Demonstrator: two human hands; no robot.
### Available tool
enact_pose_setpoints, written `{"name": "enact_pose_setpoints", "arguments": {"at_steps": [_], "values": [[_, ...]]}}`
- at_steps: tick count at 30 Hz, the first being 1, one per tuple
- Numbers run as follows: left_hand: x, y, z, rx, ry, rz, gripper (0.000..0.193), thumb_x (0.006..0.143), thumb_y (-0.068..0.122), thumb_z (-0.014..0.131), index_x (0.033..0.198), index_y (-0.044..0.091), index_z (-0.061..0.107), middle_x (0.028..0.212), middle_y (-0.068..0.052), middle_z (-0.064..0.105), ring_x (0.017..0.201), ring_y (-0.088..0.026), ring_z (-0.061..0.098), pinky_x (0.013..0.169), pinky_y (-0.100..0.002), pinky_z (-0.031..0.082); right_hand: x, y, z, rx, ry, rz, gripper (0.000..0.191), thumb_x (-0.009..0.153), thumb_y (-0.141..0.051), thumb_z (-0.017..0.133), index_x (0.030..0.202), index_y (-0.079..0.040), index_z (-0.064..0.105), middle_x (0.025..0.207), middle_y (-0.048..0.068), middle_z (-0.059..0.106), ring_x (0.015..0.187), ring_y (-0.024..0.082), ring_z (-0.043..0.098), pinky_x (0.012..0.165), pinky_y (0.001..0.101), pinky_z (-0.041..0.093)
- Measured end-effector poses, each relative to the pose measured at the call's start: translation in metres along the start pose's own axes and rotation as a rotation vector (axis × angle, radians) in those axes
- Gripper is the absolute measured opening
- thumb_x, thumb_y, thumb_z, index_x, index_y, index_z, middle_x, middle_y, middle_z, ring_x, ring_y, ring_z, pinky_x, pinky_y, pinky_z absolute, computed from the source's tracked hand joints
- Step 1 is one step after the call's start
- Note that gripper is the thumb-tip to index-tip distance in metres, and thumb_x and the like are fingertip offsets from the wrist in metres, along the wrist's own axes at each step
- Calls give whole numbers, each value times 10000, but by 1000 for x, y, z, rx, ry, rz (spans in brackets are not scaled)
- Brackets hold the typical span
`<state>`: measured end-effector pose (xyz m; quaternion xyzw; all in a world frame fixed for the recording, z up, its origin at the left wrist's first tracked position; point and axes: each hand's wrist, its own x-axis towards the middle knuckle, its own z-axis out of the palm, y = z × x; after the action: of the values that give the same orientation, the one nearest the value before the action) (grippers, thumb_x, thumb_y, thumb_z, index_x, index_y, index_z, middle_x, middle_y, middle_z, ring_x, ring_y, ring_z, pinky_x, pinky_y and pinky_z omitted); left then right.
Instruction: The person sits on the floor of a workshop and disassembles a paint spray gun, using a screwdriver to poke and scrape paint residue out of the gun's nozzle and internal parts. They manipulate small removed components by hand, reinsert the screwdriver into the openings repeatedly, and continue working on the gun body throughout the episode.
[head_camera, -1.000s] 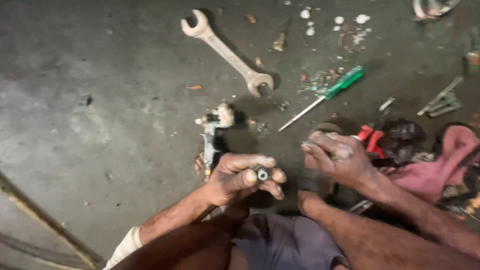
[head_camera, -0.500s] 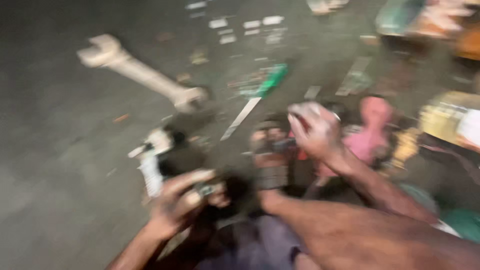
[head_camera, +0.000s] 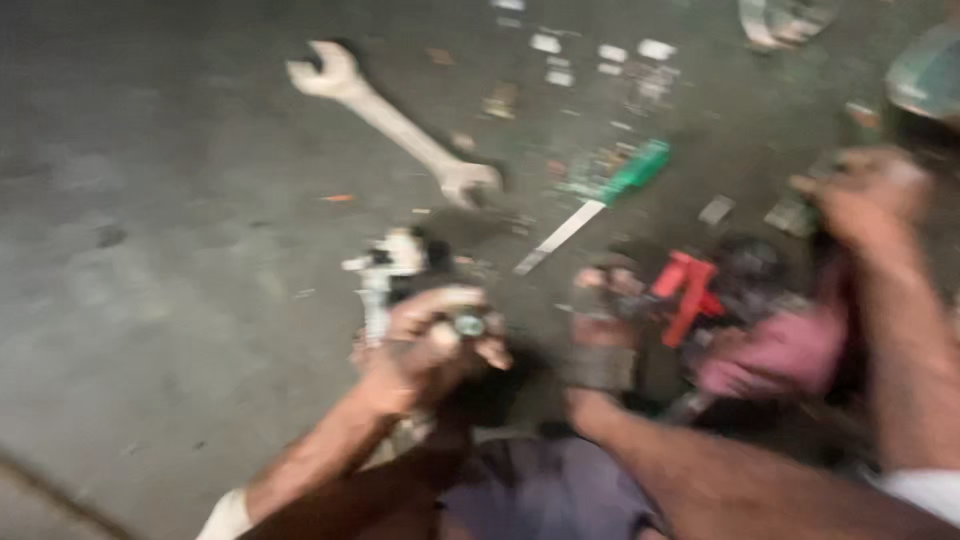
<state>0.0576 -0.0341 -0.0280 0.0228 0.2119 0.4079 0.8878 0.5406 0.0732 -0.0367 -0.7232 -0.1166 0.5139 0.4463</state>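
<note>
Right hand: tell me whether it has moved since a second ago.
Yes. The right hand has swung rightward, away from the green-handled screwdriver and past the red part.

Left hand (head_camera: 430, 350) around small metal part (head_camera: 468, 324)

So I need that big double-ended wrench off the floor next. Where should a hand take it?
Grip the wrench around its straight middle shank, coming from above. It lies flat and diagonal on the concrete floor, clear of other things, and both ends flare into wide jaws.
</note>
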Motion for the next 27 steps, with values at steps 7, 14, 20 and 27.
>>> {"name": "enact_pose_setpoints", "arguments": {"at_steps": [7, 14, 20, 27], "values": [[2, 4, 10, -48, -93, 62, 406, 1058, 157, 700, 1439, 44, 614, 1323, -200, 680, 1127, -315, 699, 1031, -511, 547, -4, 33, -29, -826, 91, -201, 246, 908, -82, 727, 1151, -86, 687, 997, 54, 694, 758, 140, 641, 661, 329, 517], [3, 7, 10, -91, -133, 60, 403, 1072, 141, 682, 1461, 59, 615, 1355, -188, 677, 1104, -289, 692, 1004, -476, 539, -50, 26, -22, -924, 2, -335, 226, 1041, -179, 623, 1234, -85, 695, 902, 119, 697, 754, 202, 638, 690, 360, 505], [5, 6, 10, -97, -119, 36, 386, 1075, 103, 675, 1453, 50, 613, 1357, -190, 673, 1174, -287, 688, 1047, -471, 545, -141, 6, 69, -871, -605, -558, 220, 1067, -170, 579, 1215, -31, 662, 877, 52, 739, 894, 154, 726, 927, 307, 582], [5, 8, 10, -89, -60, 116, 374, 1048, 82, 691, 1412, 33, 621, 1336, -199, 673, 1142, -287, 702, 1032, -472, 565, -199, -28, 167, -902, -763, -960, 273, 853, -30, 777, 1081, -95, 642, 971, 114, 741, 854, 178, 759, 747, 291, 606]]}}
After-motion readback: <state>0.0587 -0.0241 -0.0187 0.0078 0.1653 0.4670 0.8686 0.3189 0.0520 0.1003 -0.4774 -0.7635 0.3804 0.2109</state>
